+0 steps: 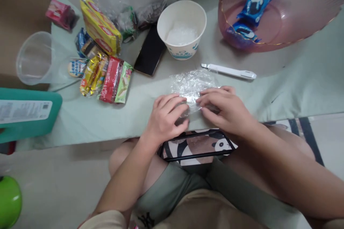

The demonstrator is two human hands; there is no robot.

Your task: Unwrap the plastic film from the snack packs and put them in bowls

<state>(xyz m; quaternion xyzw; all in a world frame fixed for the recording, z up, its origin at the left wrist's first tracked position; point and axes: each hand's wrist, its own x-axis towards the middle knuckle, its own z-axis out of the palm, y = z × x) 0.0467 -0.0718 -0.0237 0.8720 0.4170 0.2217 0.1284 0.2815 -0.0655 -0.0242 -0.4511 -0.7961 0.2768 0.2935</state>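
Observation:
A crinkled sheet of clear plastic film [192, 82] lies on the cloth-covered table near its front edge, between my two hands. My left hand [168, 116] has its curled fingers and thumb at the film's left edge. From the other side, my right hand [221, 109] grips the film with bent fingers, the thumb below. Just behind the film is a white utility knife [228, 71], its tip to the left. A white paper cup [182, 48] with something clear and crumpled inside stands farther back.
Left of the cup are a black phone [150, 52], wrapped snacks [110, 78] and a yellow snack box [100, 28]. A clear plastic cup [36, 59] lies at far left. A pink bowl [268, 44] with blue packets [255, 7] is at right. A panda-print object [199, 146] rests on the lap.

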